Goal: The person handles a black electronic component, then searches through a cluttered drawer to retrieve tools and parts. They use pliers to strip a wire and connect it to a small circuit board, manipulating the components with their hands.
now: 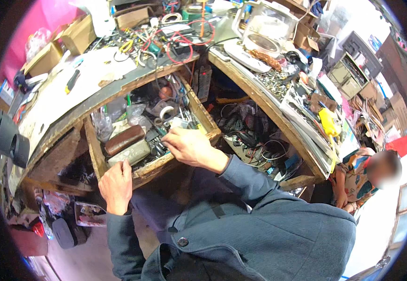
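**Left hand (pixel 116 185) and right hand (pixel 189 146) were at a crammed drawer (pixel 153 172)**

The left hand's fingers curled together at the drawer's front-left corner; whether they clasped the wood could not be told. The right hand bent half-closed over the front edge, its fingertips among small parts; whether they pinched anything was unclear.

Between the hands and just beyond lay a brown case (pixel 125 139) and a grey case (pixel 130 153). Beyond the right hand sat a tape roll (pixel 167 112). Farther past both, the bench (pixel 140 80) bore a screwdriver (pixel 72 81) and red cable (pixel 187 60). Well right of the grip was another person (pixel 357 174).
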Available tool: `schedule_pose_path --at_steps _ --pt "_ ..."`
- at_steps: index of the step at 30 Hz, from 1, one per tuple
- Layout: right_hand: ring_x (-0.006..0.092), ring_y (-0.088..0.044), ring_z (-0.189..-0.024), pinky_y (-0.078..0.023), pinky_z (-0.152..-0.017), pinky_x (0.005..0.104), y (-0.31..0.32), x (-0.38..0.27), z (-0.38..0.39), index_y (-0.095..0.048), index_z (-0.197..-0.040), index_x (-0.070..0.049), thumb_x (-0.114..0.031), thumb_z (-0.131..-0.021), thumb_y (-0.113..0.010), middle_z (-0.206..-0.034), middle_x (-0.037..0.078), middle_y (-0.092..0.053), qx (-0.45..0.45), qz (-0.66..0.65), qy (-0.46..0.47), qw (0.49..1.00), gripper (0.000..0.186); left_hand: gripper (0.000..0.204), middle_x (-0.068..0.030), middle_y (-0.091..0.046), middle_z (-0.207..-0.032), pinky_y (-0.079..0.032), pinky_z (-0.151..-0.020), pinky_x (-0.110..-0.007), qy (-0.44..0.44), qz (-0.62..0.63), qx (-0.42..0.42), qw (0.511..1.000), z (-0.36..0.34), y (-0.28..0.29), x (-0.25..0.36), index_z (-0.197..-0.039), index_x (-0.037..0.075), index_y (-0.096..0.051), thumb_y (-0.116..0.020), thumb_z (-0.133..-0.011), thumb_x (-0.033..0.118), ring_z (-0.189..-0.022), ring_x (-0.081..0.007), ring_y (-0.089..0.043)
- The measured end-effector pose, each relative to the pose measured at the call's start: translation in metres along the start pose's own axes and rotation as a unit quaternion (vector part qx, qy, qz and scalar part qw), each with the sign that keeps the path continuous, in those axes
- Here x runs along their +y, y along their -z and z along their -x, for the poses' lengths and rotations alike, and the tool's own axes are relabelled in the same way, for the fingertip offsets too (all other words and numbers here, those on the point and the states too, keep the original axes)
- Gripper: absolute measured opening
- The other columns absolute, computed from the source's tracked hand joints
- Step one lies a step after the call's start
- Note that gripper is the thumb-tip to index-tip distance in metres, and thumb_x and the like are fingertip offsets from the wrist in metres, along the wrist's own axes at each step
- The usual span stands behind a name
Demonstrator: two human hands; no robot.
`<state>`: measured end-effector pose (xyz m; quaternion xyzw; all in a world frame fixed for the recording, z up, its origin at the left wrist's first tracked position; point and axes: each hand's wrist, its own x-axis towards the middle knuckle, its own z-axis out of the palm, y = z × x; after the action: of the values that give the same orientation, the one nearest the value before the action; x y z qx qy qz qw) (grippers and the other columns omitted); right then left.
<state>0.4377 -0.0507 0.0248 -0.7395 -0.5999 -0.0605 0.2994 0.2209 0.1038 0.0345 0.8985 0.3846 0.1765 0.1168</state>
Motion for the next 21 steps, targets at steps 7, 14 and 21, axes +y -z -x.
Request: schedule_pose_path --at_steps 7,14,21 --pt "0.0307 -0.067 -0.07 -0.054 -0.061 0.042 -0.002 -0.006 0.0 -0.064 -0.092 -0.01 -0.02 -0.092 -0.065 -0.078 0.009 -0.061 0.041 0.033 0.012 0.999 0.01 0.044 -0.0248 -0.07 -0.088 -0.049 -0.072 -0.053 0.001 0.028 -0.034 0.999 -0.003 0.002 -0.004 -0.094 0.005 -0.072 -0.052 -0.102 0.043 -0.087 -0.0462 -0.067" --pt "0.0292 -0.064 -0.063 -0.052 -0.058 0.0407 -0.01 -0.007 0.005 -0.063 -0.091 -0.011 -0.016 -0.088 -0.069 -0.073 0.008 -0.06 0.116 0.044 0.027 0.992 0.008 0.036 -0.0226 -0.072 -0.088 -0.052 -0.073 -0.05 -0.025 0.033 -0.04 0.998 -0.004 0.011 -0.001 -0.095 0.003 -0.074 -0.058 -0.099 0.035 -0.086 -0.0444 -0.069" --pt "0.0258 -0.061 -0.065 -0.05 -0.058 0.0384 -0.013 -0.007 0.008 -0.059 -0.086 -0.011 -0.018 -0.087 -0.07 -0.073 0.006 -0.056 0.147 0.068 0.05 0.986 0.013 0.023 -0.0213 -0.073 -0.095 -0.054 -0.077 -0.046 -0.054 0.102 0.052 0.992 -0.014 0.006 -0.032 -0.104 0.003 -0.073 -0.064 -0.097 0.023 -0.088 -0.0405 -0.071"
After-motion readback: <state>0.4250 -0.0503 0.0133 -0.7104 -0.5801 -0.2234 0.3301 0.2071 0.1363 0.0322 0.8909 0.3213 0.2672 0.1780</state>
